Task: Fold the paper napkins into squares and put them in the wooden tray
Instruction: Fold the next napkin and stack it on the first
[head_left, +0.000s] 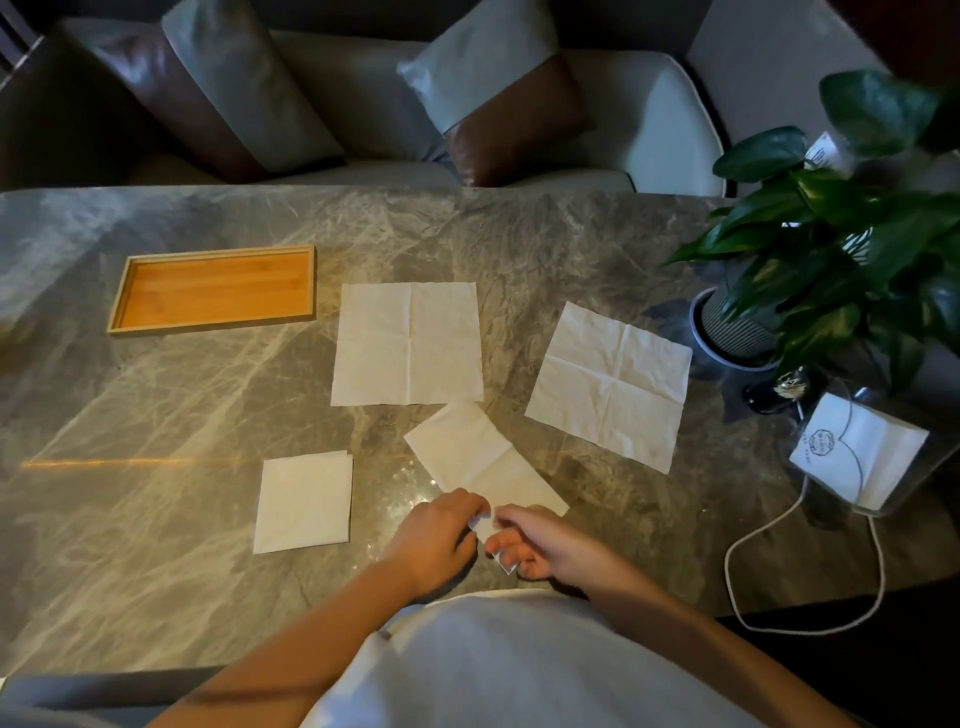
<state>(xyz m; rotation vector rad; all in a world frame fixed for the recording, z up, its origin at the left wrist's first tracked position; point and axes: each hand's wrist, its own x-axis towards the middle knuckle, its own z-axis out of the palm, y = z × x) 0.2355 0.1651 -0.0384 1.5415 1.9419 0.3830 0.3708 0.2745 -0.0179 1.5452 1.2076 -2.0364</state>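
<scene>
My left hand (441, 540) and right hand (540, 545) each pinch the near end of a half-folded napkin (478, 457). It lies on the desk (156, 467), running toward 11 o'clock. A folded square (304, 501) sits at 9 o'clock. One open napkin (408, 343) lies at 12, another open napkin (610, 384) at 1. The tray (117, 291) sits far off at 10.

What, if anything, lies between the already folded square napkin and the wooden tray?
Nothing visible. Only bare marble tabletop separates the folded square napkin from the wooden tray. The nearest unfolded napkin lies off to the right of that path.
</scene>
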